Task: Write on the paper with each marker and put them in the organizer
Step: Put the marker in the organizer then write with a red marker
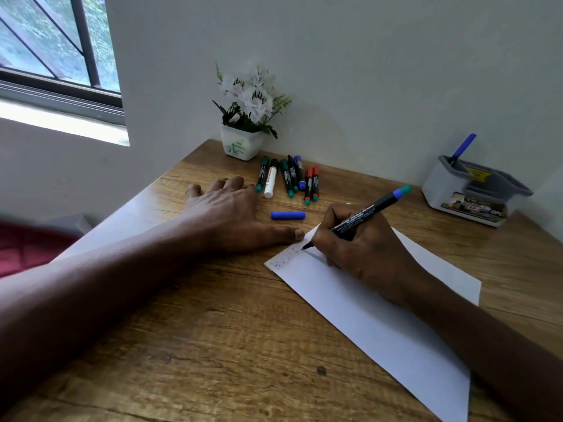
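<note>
Now my right hand pinches one uncapped blue marker, tip on paper toward desk's right edge. Left hand flat, fingers loose, thumb at paper corner. One blue cap beside it. Seven capped markers at back edge. One organizer, back right corner, holds one blue marker.

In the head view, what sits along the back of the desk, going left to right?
Flower pot → cluster of markers → loose blue cap, slightly nearer → marker in the right hand → organizer with one blue marker inside.
</note>
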Available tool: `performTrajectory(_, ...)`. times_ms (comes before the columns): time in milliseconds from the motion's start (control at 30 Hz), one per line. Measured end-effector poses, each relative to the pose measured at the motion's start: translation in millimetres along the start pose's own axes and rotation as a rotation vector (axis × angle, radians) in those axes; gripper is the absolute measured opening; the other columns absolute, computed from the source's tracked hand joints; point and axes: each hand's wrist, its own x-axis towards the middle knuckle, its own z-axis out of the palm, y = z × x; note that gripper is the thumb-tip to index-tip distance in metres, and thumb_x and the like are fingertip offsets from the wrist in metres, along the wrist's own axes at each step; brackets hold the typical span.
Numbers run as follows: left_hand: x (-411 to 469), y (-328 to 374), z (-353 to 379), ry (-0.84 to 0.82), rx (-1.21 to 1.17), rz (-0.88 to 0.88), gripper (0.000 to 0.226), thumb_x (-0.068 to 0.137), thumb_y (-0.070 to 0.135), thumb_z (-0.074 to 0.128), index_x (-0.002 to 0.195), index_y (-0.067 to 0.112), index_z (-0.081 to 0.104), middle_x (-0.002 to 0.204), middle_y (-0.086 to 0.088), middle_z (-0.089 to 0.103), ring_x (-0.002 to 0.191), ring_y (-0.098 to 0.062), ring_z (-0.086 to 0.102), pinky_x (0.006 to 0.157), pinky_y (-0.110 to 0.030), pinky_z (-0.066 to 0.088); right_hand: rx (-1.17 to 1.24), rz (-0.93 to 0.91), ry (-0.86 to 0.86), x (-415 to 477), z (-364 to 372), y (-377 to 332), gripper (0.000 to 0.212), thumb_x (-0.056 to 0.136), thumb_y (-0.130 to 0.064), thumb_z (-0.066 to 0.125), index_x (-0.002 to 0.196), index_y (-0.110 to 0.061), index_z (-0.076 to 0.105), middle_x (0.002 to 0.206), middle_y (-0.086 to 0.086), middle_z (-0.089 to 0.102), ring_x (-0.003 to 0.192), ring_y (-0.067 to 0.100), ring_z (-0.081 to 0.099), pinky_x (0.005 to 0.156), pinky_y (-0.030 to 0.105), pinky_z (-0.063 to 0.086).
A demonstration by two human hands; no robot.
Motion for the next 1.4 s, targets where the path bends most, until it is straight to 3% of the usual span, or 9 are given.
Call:
performTrajectory(167, -0.6, 0.9, 0.0, 0.004, 0.0, -0.003, 0.142, 0.043, 0.103, 0.026, 0.161, 0.024, 0.032, 0.171, -0.005, 0.021, 0.156, -0.029, 0.021, 0.124, -0.062, 0.016, -0.026, 0.0, 0.081, 1.0, 1.5, 3.2, 0.022, 0.083, -0.018, 0.074, 0.066, -0.011, 0.062, 0.055, -0.004, 0.058, 0.055, 0.007, 0.052, 0.053, 0.023, 0.043)
performTrajectory(567, -1.0, 2.7, -1.4, 0.0, 0.002, -0.012, 0.141, 0.045, 0.102, 0.028, 0.162, 0.024, 0.029, 0.172, -0.005, 0.02, 0.157, -0.029, 0.019, 0.123, -0.063, 0.015, 0.01, 0.024, 0.053, 1.2, 0.6, 1.8, 0.02, 0.083, -0.017, 0.072, 0.068, -0.009, 0.062, 0.053, -0.003, 0.059, 0.052, 0.006, 0.054, 0.053, 0.021, 0.044)
performTrajectory(733, 2.9, 2.0, 1.4, 0.009, 0.013, -0.016, 0.128, 0.059, 0.103, 0.04, 0.161, 0.025, 0.031, 0.172, -0.005, 0.021, 0.157, -0.029, 0.02, 0.123, -0.062, 0.016, 0.021, 0.046, 0.066, 0.8, -0.9, 3.7, 0.017, 0.086, -0.015, 0.071, 0.073, -0.006, 0.064, 0.053, -0.004, 0.06, 0.053, 0.005, 0.055, 0.057, 0.023, 0.045)
performTrajectory(933, 3.8, 2.3, 1.6, 0.014, 0.02, -0.015, 0.126, 0.061, 0.103, 0.041, 0.16, 0.026, 0.032, 0.171, -0.005, 0.021, 0.157, -0.029, 0.02, 0.124, -0.063, 0.017, 0.017, 0.04, 0.084, 0.8, -0.7, 0.8, 0.02, 0.084, -0.016, 0.072, 0.069, -0.01, 0.06, 0.052, -0.004, 0.061, 0.049, 0.004, 0.056, 0.052, 0.019, 0.044)
performTrajectory(1100, 3.4, 1.8, 1.1, 0.0, 0.015, -0.015, 0.134, 0.052, 0.104, 0.035, 0.161, 0.026, 0.03, 0.172, -0.005, 0.02, 0.157, -0.029, 0.019, 0.124, -0.063, 0.016, -0.034, 0.032, 0.136, 0.0, 0.5, 1.8, 0.023, 0.083, -0.015, 0.074, 0.065, -0.015, 0.06, 0.053, -0.004, 0.059, 0.051, 0.007, 0.055, 0.052, 0.022, 0.044)
performTrajectory(1267, 3.1, 1.0, 2.1, 0.024, 0.01, -0.008, 0.129, 0.057, 0.105, 0.038, 0.159, 0.026, 0.033, 0.171, -0.005, 0.023, 0.156, -0.028, 0.022, 0.123, -0.063, 0.017, 0.0, 0.066, 0.119, 0.7, -0.4, 0.2, 0.023, 0.085, -0.012, 0.073, 0.066, -0.012, 0.06, 0.049, -0.004, 0.06, 0.046, 0.003, 0.054, 0.05, 0.018, 0.043)
performTrajectory(1400, 1.2, 1.1, 0.6, 0.013, 0.009, -0.001, 0.139, 0.046, 0.105, 0.029, 0.16, 0.026, 0.032, 0.171, -0.005, 0.023, 0.156, -0.029, 0.022, 0.122, -0.063, 0.017, -0.009, 0.063, 0.112, -0.1, -0.4, -0.5, 0.022, 0.084, -0.014, 0.071, 0.066, -0.013, 0.059, 0.05, -0.005, 0.058, 0.048, 0.005, 0.053, 0.051, 0.021, 0.044)
